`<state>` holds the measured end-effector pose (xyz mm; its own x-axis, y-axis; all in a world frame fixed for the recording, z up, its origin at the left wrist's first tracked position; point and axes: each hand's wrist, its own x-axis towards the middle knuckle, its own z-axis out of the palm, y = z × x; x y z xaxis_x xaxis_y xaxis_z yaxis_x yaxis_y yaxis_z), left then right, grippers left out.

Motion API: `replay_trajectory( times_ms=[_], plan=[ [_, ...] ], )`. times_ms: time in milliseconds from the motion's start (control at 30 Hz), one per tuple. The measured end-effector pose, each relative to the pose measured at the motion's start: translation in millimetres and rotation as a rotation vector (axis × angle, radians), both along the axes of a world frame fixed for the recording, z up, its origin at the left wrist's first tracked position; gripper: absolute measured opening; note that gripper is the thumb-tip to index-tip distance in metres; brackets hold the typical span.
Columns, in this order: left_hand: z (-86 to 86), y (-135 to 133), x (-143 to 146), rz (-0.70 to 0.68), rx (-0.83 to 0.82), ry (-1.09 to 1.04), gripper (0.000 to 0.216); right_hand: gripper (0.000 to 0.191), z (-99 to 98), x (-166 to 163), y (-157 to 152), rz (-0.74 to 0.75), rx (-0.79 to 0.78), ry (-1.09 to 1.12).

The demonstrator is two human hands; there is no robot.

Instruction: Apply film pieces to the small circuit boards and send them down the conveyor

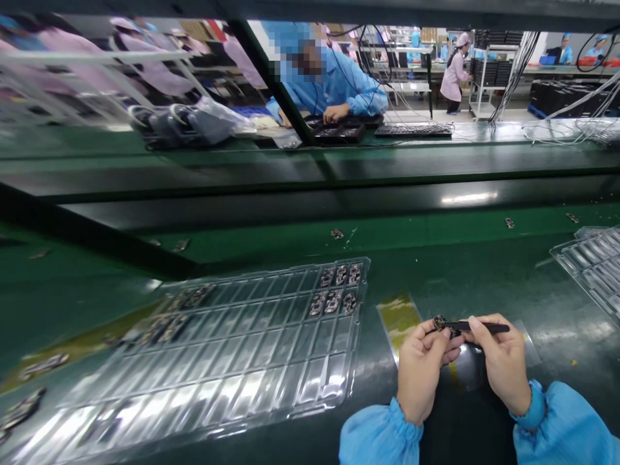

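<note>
My left hand (422, 369) pinches a small dark electronic part (440, 322) between thumb and fingers, low at the right of centre. My right hand (501, 361) is closed on black tweezers (477, 327), whose tip meets the part. Both hands hover just above the green bench (475, 271), over a strip of clear film. To their left lies a clear plastic tray (232, 361) with many narrow pockets; several small parts (338, 289) sit in its far right corner pockets, and more in pockets at its left.
A second clear tray (593, 261) lies at the right edge. Loose small parts (336, 234) dot the bench near the dark conveyor (310, 171). Across it a person in a blue coat (334, 87) works at black trays. Yellow tape (398, 316) marks the bench.
</note>
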<state>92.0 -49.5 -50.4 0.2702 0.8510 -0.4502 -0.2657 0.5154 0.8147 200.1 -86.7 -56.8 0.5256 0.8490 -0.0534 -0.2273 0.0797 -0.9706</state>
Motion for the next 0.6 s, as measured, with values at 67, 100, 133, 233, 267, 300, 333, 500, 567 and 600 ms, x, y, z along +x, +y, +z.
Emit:
replay_trajectory(
  times_ms=[67, 100, 133, 233, 267, 300, 333, 500, 567, 600],
  plan=[
    [1.0, -0.2, -0.1, -0.003, 0.003, 0.006, 0.034, 0.016, 0.4, 0.1, 0.0, 0.012, 0.0, 0.021],
    [1.4, -0.2, -0.2, -0.004, 0.003, 0.008, 0.033, 0.016, 0.5, 0.2, 0.0, 0.018, 0.0, 0.029],
    [1.7, -0.3, -0.4, -0.004, 0.003, 0.009, 0.033, 0.016, 0.7, 0.3, -0.2, 0.023, -0.002, 0.034],
    [1.7, -0.2, -1.4, -0.001, 0.006, -0.002, 0.031, 0.017, 1.2, 1.3, -0.8, 0.032, -0.008, 0.038],
    [1.4, -0.1, -1.8, 0.0, 0.008, -0.011, 0.03, 0.017, 1.1, 1.7, -1.0, 0.034, -0.009, 0.037],
    [1.0, -0.1, -2.1, 0.002, 0.009, -0.02, 0.029, 0.017, 1.0, 2.1, -1.1, 0.036, -0.01, 0.035],
    [0.5, -0.1, -2.3, 0.005, 0.009, -0.027, 0.029, 0.017, 0.7, 2.4, -1.2, 0.036, -0.01, 0.034],
    [-0.8, -1.1, -2.4, 0.027, 0.011, -0.012, 0.029, 0.016, 0.8, 1.7, -1.4, 0.038, -0.007, 0.024],
    [-1.0, -1.4, -2.1, 0.031, 0.026, -0.003, 0.028, 0.014, 2.8, 0.6, -2.7, 0.042, 0.0, -0.016],
    [-1.2, -1.4, -1.9, 0.033, 0.034, 0.0, 0.028, 0.014, 4.1, 0.3, -3.9, 0.044, 0.002, -0.063]
  ],
)
